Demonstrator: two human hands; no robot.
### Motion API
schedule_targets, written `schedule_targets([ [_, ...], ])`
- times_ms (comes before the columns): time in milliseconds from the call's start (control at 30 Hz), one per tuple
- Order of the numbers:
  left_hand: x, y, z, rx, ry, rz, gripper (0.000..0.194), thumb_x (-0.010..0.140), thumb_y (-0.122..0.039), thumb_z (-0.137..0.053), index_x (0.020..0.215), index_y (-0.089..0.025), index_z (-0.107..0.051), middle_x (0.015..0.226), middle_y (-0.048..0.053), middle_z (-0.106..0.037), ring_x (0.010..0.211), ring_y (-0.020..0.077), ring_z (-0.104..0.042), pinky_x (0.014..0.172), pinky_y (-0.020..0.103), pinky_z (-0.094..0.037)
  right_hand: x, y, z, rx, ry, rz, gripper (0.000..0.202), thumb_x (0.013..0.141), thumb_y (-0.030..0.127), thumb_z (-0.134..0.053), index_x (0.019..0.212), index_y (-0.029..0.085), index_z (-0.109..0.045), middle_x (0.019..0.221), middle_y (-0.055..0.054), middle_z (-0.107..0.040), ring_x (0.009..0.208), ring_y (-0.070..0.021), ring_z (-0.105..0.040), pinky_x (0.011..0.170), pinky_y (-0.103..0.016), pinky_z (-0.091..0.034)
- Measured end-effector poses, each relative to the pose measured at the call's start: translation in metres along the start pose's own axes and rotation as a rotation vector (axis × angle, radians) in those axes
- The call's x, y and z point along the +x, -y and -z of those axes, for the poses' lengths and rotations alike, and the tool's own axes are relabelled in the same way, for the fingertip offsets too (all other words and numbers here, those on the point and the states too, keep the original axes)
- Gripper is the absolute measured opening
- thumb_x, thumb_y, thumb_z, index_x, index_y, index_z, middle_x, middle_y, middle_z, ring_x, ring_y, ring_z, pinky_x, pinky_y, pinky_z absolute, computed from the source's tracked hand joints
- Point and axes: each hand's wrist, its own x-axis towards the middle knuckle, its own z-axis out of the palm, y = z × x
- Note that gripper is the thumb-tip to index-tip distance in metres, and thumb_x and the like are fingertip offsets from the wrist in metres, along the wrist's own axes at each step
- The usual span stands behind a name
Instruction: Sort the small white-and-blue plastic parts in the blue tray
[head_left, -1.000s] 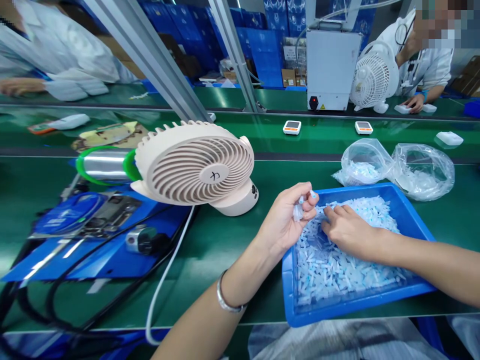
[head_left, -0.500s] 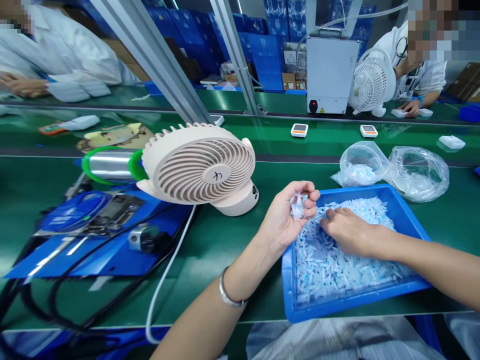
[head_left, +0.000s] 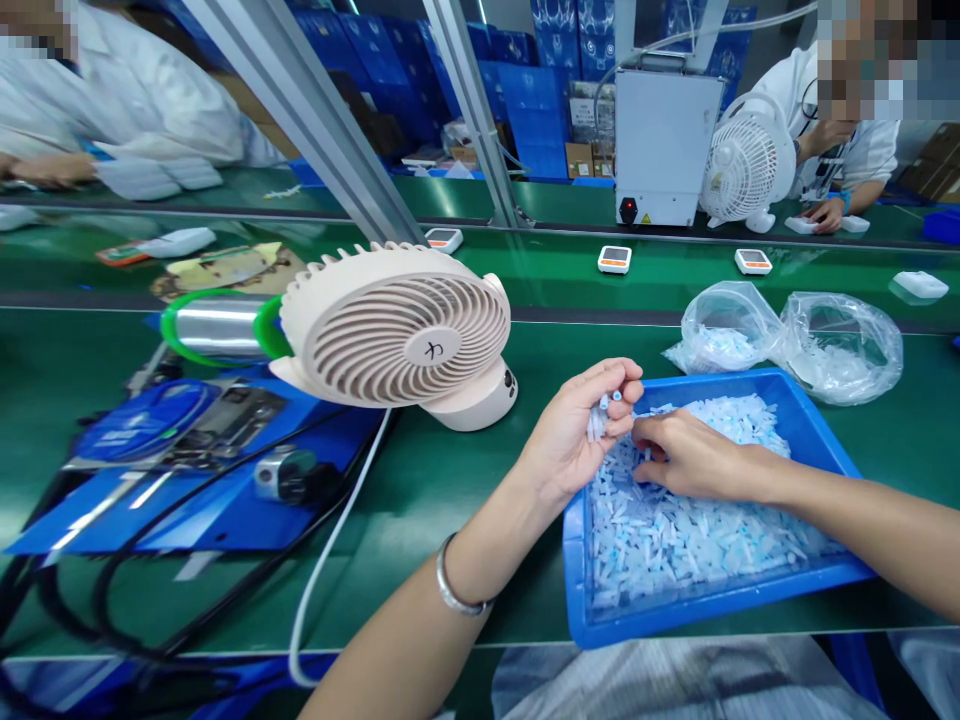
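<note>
My left hand (head_left: 585,425), palm up at the left rim of a blue tray (head_left: 589,625), has its fingers curled round several small translucent plastic tubes (head_left: 598,420). Some of these have light-blue ends. A layer of similar small white and pale-blue plastic pieces (head_left: 697,535) covers the tray's bottom. Over them, near the tray's far left part, my right hand (head_left: 686,455) reaches down with its thumb and fingers bent together. Its fingertips are among the pieces, and whatever they pinch is too small and hidden to name.
A beige fan (head_left: 405,335) stands left of my hands, its white cord (head_left: 334,540) trailing forward. Two clear plastic bags (head_left: 724,330) sit behind the tray. Small white devices (head_left: 615,260) lie on the green conveyor. Cables and a metal fixture (head_left: 232,425) occupy the left. Co-workers sit opposite.
My right hand has shifted slightly left, closer to my left hand, with its thumb now showing. The tubes in my left hand lie differently. The devices on the conveyor have moved right.
</note>
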Motion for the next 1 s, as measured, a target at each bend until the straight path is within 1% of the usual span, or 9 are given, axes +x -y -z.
schedule_targets([
  [133,0.0,0.0,0.0,0.025,0.003,-0.005,0.009,0.071,-0.009,-0.05,0.063,-0.009,-0.054,0.053,-0.002,-0.046,0.039,0.0009,-0.037,0.034,0.01,-0.028,0.005,0.001,-0.015,0.036,-0.125,0.129,0.014,0.074,0.008,-0.047,0.085,0.01,-0.056,0.081,-0.008,-0.062,0.072,-0.0145,-0.055,0.064,-0.024,-0.04],
  [267,0.0,0.001,-0.001,0.068,-0.01,-0.021,0.01,0.068,-0.011,-0.052,0.058,-0.011,-0.05,0.052,-0.003,-0.044,0.039,0.0007,-0.035,0.033,0.01,-0.026,0.006,0.001,-0.026,-0.074,-0.046,0.21,0.021,0.075,0.003,-0.039,0.083,0.008,-0.057,0.081,-0.01,-0.062,0.073,-0.0154,-0.056,0.065,-0.025,-0.042],
  [433,-0.001,0.002,-0.002,0.118,-0.027,-0.059,0.01,0.066,-0.012,-0.054,0.057,-0.011,-0.05,0.052,-0.002,-0.044,0.04,0.001,-0.035,0.034,0.011,-0.025,0.006,0.002,-0.031,-0.241,0.003,0.179,0.021,0.072,0.001,-0.039,0.083,0.005,-0.056,0.079,-0.013,-0.06,0.067,-0.0176,-0.056,0.059,-0.028,-0.042],
  [567,-0.002,0.002,-0.003,0.159,-0.051,-0.064,0.008,0.064,-0.012,-0.056,0.058,-0.011,-0.051,0.053,-0.002,-0.044,0.041,0.0013,-0.035,0.034,0.012,-0.026,0.007,0.002,-0.021,-0.14,-0.02,0.14,0.023,0.072,0.0,-0.038,0.087,0.007,-0.054,0.078,-0.01,-0.06,0.064,-0.0138,-0.054,0.057,-0.024,-0.041],
  [633,-0.002,0.003,-0.003,0.164,-0.07,-0.061,0.005,0.064,-0.012,-0.056,0.06,-0.01,-0.053,0.054,-0.002,-0.045,0.041,0.0014,-0.036,0.034,0.012,-0.025,0.005,0.0,-0.01,-0.04,-0.11,0.117,0.022,0.072,0.0,-0.039,0.084,0.01,-0.054,0.075,-0.007,-0.059,0.062,-0.0117,-0.052,0.056,-0.022,-0.039],
  [767,-0.002,0.005,-0.003,0.176,-0.105,-0.077,0.006,0.065,-0.015,-0.058,0.063,-0.01,-0.057,0.053,-0.001,-0.046,0.04,0.0014,-0.036,0.034,0.012,-0.024,-0.003,-0.001,0.018,0.109,-0.567,0.049,0.009,0.079,0.014,-0.044,0.074,0.015,-0.051,0.063,0.001,-0.052,0.052,-0.0074,-0.043,0.051,-0.02,-0.036],
  [833,-0.003,0.005,-0.003,0.205,-0.098,-0.077,0.008,0.066,-0.017,-0.059,0.065,-0.009,-0.059,0.052,-0.001,-0.046,0.041,0.0014,-0.035,0.034,0.013,-0.024,-0.008,0.001,0.026,0.115,-0.717,0.034,0.009,0.08,0.018,-0.046,0.073,0.016,-0.05,0.06,0.003,-0.047,0.049,-0.006,-0.038,0.049,-0.02,-0.033],
  [900,-0.003,0.006,-0.003,0.23,-0.07,-0.051,0.012,0.067,-0.022,-0.06,0.066,-0.009,-0.06,0.052,0.0,-0.047,0.041,0.0015,-0.036,0.034,0.013,-0.023,-0.01,0.002,0.029,0.11,-0.73,0.076,0.008,0.08,0.017,-0.047,0.073,0.016,-0.05,0.061,0.003,-0.048,0.05,-0.0056,-0.038,0.049,-0.019,-0.033],
  [1000,-0.004,0.005,-0.003,0.274,-0.001,0.011,0.017,0.067,-0.026,-0.062,0.062,-0.01,-0.059,0.053,0.0,-0.047,0.041,0.0015,-0.036,0.034,0.013,-0.021,-0.011,0.004,0.028,0.124,-0.663,0.165,0.007,0.08,0.014,-0.048,0.074,0.016,-0.052,0.063,0.003,-0.051,0.054,-0.0062,-0.042,0.05,-0.019,-0.034],
])
